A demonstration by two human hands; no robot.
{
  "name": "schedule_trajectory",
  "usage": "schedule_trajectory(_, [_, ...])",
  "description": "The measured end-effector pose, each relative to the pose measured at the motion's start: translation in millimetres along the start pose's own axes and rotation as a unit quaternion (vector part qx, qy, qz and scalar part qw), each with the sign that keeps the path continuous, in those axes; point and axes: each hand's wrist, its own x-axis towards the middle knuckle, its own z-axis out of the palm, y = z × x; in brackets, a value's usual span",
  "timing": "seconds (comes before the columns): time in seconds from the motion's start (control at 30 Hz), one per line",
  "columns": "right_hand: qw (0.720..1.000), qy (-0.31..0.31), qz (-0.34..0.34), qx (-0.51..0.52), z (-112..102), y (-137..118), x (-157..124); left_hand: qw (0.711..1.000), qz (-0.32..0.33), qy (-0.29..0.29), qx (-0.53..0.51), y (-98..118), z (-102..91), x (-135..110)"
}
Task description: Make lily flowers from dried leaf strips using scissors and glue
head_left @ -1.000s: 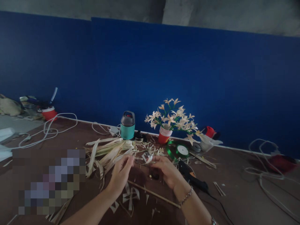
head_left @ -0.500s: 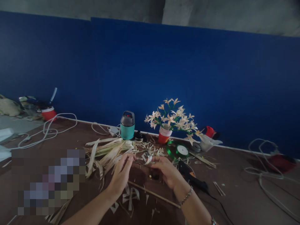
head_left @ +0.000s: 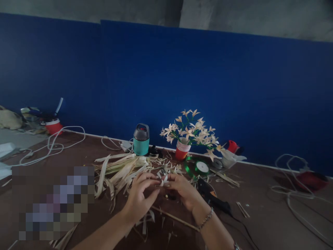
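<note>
My right hand [head_left: 183,187] pinches a small white husk flower [head_left: 163,180] between thumb and fingers, over the middle of the brown tabletop. From the other side my left hand [head_left: 139,191] reaches up to it, fingers bent and thumb spread below. Its fingertips are beside the petals; whether they touch cannot be made out. Behind my hands lies a heap of pale dried corn husks [head_left: 125,166]. A thin stick [head_left: 179,218] rests on the table beneath my wrists, among cut husk scraps [head_left: 144,220].
Red-and-white cups [head_left: 182,151] hold a bunch of cream husk flowers [head_left: 195,132]. A green ribbon spool [head_left: 202,167] and a black glue gun [head_left: 213,198] are to the right. A teal lidded container [head_left: 141,146] stands by the blue wall panel [head_left: 156,76]. White cables [head_left: 56,142] curl at the left.
My left hand has moved right, up to the husk flower, and its thumb has parted from the fingers. The right hand keeps its pinch almost in place.
</note>
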Motion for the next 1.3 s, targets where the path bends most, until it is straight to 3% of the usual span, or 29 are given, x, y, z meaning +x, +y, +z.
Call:
schedule_trajectory(0.2, [1.0,-0.001,0.003,-0.019,2.7,-2.3,-4.1,0.999,-0.01,-0.015,0.031,-6.8,2.4,0.3])
schedule_trajectory(0.4, [1.0,-0.002,-0.017,-0.024,4.8,-4.1,-6.3,0.991,-0.094,-0.017,-0.091,-4.8,5.3,3.0])
schedule_trajectory(0.77, [0.995,-0.013,-0.09,-0.046,3.4,-1.6,-5.9,0.913,-0.259,-0.05,-0.31,-0.4,7.5,4.8])
schedule_trajectory(0.93, [0.994,-0.014,-0.09,-0.055,7.3,-1.0,-6.1,0.889,-0.289,-0.05,-0.353,5.2,5.7,5.9])
schedule_trajectory(1.03, [0.987,0.01,-0.101,-0.123,-0.1,-10.0,-7.0,0.877,-0.301,-0.056,-0.37,2.0,6.4,6.3])
schedule_trajectory(1.1, [0.962,0.063,-0.145,-0.224,-16.7,-20.8,-11.1,0.87,-0.306,-0.06,-0.382,-2.1,7.4,6.4])
schedule_trajectory(1.17, [0.914,0.121,-0.19,-0.338,-42.3,-31.0,-20.0,0.867,-0.309,-0.051,-0.387,-5.0,7.9,6.5])
schedule_trajectory(1.23, [0.848,0.162,-0.16,-0.478,-71.1,-34.9,-33.2,0.866,-0.318,-0.043,-0.383,-5.1,7.6,6.8])
schedule_trajectory(1.3, [0.753,0.195,-0.093,-0.622,-95.4,-29.2,-47.8,0.86,-0.337,-0.043,-0.38,-2.6,7.0,7.1])
